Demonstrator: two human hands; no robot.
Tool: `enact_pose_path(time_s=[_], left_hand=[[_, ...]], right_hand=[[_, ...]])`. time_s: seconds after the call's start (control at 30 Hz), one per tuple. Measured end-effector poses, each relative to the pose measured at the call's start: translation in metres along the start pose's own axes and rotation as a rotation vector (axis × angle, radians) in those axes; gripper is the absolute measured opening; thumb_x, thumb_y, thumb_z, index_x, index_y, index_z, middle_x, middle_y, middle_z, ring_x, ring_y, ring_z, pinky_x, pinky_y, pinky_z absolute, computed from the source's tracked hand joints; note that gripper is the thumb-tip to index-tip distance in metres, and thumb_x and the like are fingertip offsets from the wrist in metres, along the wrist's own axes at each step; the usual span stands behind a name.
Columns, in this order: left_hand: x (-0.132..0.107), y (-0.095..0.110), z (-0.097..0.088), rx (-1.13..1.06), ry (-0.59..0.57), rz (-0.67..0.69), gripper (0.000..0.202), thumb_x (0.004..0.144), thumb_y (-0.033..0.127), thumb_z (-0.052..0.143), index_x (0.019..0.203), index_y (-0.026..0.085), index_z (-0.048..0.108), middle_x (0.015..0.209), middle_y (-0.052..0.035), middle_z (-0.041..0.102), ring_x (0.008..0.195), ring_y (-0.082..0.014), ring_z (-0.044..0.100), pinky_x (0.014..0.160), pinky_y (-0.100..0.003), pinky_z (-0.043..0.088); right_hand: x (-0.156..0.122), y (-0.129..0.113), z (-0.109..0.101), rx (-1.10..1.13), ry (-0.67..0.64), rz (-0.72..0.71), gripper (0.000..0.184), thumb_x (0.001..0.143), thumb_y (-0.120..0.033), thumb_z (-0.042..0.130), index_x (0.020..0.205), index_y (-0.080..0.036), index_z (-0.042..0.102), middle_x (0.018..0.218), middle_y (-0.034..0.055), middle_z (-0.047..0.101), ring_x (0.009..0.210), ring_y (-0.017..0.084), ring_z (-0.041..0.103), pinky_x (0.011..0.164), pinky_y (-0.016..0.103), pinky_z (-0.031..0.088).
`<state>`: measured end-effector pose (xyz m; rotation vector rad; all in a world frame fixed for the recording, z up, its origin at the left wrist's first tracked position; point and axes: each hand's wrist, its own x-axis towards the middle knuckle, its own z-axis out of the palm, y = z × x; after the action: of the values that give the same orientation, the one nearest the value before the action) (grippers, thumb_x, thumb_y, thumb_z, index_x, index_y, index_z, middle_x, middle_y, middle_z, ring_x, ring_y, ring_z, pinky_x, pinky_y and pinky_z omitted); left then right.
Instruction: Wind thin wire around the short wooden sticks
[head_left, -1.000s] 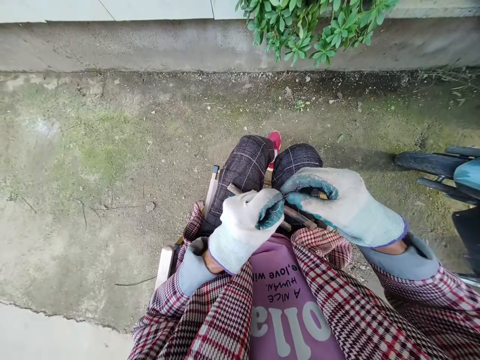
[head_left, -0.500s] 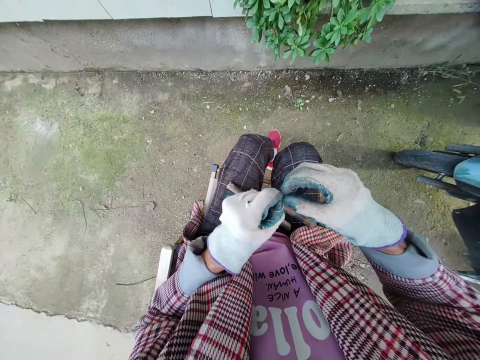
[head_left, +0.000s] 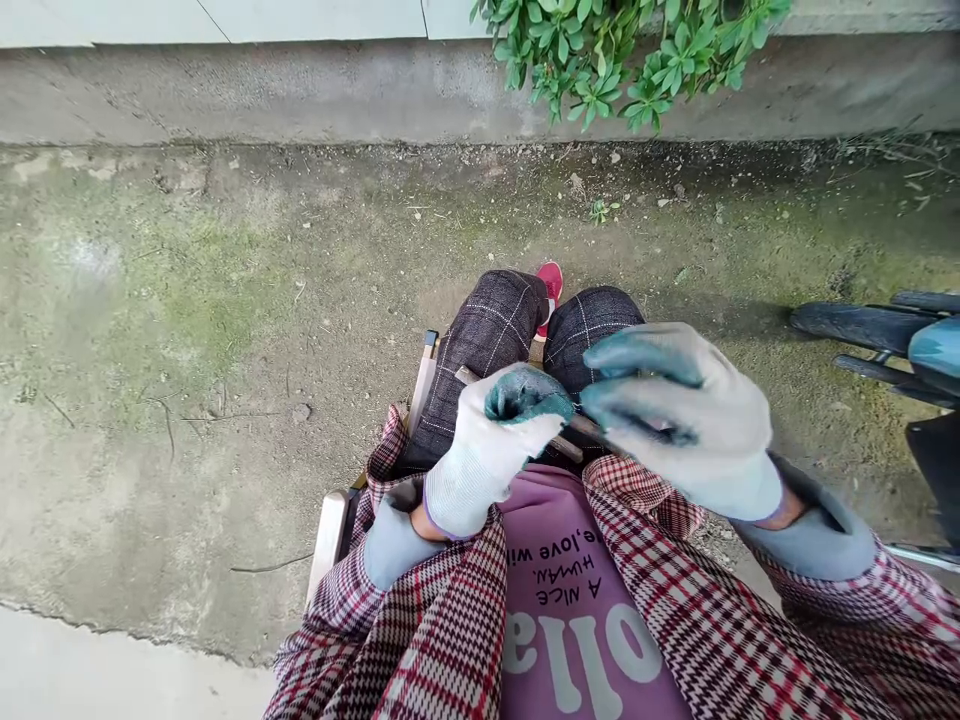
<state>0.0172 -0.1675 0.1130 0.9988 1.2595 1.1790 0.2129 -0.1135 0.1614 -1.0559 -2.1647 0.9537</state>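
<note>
My left hand (head_left: 504, 435), in a white knit glove with teal-coated fingers, is held over my lap. Its fingers are curled and pinched together towards the right. Close beside them is my right hand (head_left: 679, 420), gloved the same way and slightly blurred, with its thumb and index finger pinched together and the other fingers lying above them. What sits between the fingertips is too small to make out. Beneath the left hand, the ends of a greyish stick-like piece (head_left: 568, 448) show at both sides; its middle is hidden. A brownish strip lies under the right fingertips.
I sit with my knees in dark checked trousers (head_left: 495, 320); a pale chair frame (head_left: 326, 540) stands at my left. A wheeled object (head_left: 862, 322) is at the right edge. Ahead run a low concrete wall (head_left: 300, 90) and a leafy green plant (head_left: 600, 60).
My left hand has turned so that its teal finger side faces up. The right hand has rolled and drawn slightly right, its fingertips still near the left ones.
</note>
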Motion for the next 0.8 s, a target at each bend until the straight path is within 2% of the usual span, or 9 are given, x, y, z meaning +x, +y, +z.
enact_pose_path(time_s=[0.07,0.1,0.2,0.27,0.4,0.5,0.6,0.7,0.8], left_hand=[[-0.007,0.008,0.001,0.1,0.075,0.04,0.009,0.077,0.019,0.078,0.084,0.019,0.073,0.079,0.0008,0.078,0.07,-0.0135,0.072,0.068,-0.023,0.062],[-0.01,0.011,0.0,0.168,0.091,0.064,0.01,0.079,0.019,0.077,0.088,0.019,0.074,0.082,0.0006,0.079,0.072,-0.0137,0.073,0.07,-0.023,0.063],[-0.017,0.011,-0.004,0.351,0.072,0.18,0.014,0.084,0.018,0.074,0.098,0.02,0.076,0.091,-0.0003,0.081,0.078,-0.0148,0.076,0.076,-0.024,0.064],[-0.019,0.007,-0.006,0.428,0.064,0.286,0.016,0.087,0.019,0.073,0.102,0.022,0.076,0.098,-0.0013,0.082,0.085,-0.016,0.078,0.084,-0.027,0.065],[-0.02,-0.002,-0.008,0.591,0.12,0.445,0.018,0.087,0.023,0.077,0.105,0.022,0.078,0.102,-0.0031,0.082,0.09,-0.0181,0.079,0.091,-0.029,0.065],[-0.02,-0.004,-0.009,0.72,0.16,0.509,0.018,0.087,0.028,0.078,0.104,0.022,0.079,0.098,-0.0042,0.082,0.086,-0.0194,0.079,0.086,-0.03,0.066],[-0.02,-0.004,-0.009,0.746,0.15,0.569,0.019,0.087,0.028,0.078,0.105,0.022,0.079,0.095,-0.0045,0.082,0.081,-0.0199,0.079,0.081,-0.031,0.068],[-0.02,-0.001,-0.008,0.702,0.143,0.567,0.019,0.086,0.024,0.078,0.105,0.021,0.078,0.095,-0.0044,0.083,0.081,-0.0189,0.078,0.083,-0.03,0.067],[-0.018,0.006,-0.007,0.588,0.107,0.384,0.017,0.085,0.023,0.077,0.101,0.021,0.078,0.094,-0.0034,0.082,0.081,-0.0169,0.077,0.081,-0.027,0.066]], right_hand=[[-0.003,0.005,0.004,0.117,0.079,0.077,0.005,0.091,-0.029,0.073,0.095,-0.03,0.077,0.105,0.0032,0.078,0.101,0.028,0.074,0.094,0.047,0.061],[-0.003,0.007,0.006,0.204,0.068,0.15,0.006,0.093,-0.03,0.071,0.094,-0.028,0.076,0.099,0.0034,0.078,0.094,0.026,0.074,0.088,0.044,0.062],[-0.002,0.01,0.014,0.455,-0.069,0.288,0.012,0.093,-0.036,0.069,0.09,-0.026,0.075,0.086,0.0018,0.077,0.076,0.021,0.073,0.07,0.035,0.061],[-0.001,0.009,0.017,0.533,-0.097,0.326,0.01,0.091,-0.036,0.073,0.089,-0.026,0.075,0.083,0.0003,0.077,0.07,0.019,0.071,0.065,0.031,0.06],[0.003,0.003,0.021,0.494,-0.048,0.345,0.01,0.087,-0.033,0.078,0.085,-0.024,0.074,0.08,0.0005,0.076,0.071,0.018,0.07,0.065,0.03,0.06],[0.004,0.002,0.022,0.46,-0.033,0.351,0.01,0.086,-0.033,0.078,0.085,-0.024,0.074,0.08,0.0012,0.077,0.072,0.019,0.071,0.065,0.032,0.061],[0.002,0.002,0.026,0.449,-0.031,0.352,0.003,0.086,-0.029,0.076,0.087,-0.026,0.074,0.083,0.0004,0.078,0.073,0.021,0.073,0.066,0.034,0.063],[0.0,0.002,0.028,0.422,0.003,0.303,0.005,0.085,-0.024,0.074,0.087,-0.028,0.073,0.084,-0.001,0.078,0.075,0.022,0.073,0.069,0.036,0.063],[-0.001,0.003,0.028,0.258,0.03,0.193,0.008,0.088,-0.021,0.073,0.087,-0.029,0.07,0.088,0.0004,0.076,0.08,0.024,0.073,0.077,0.042,0.063]])
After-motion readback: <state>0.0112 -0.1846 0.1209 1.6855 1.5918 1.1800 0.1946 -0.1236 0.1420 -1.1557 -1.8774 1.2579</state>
